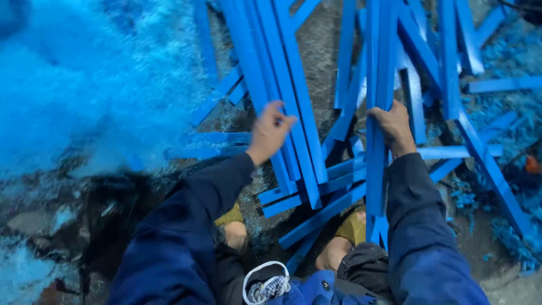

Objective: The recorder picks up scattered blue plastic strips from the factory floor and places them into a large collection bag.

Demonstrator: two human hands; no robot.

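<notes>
Both my hands in a heap of blue-painted wooden slats on the floor.

To the left lies a drift of blue shavings [73, 85]. My left hand [270, 131] is curled against a leaning bundle of blue slats [285, 85] (I cannot tell whether the fingers truly close around one). My right hand [395, 127] is clenched around an upright bundle of slats [377, 68] whose lower ends stand near my sandalled foot [344, 240]. More loose slats [480, 152] cross at the right. I judge the tangle could shift: pulling one bundle may drag crossed pieces down onto my feet.
</notes>
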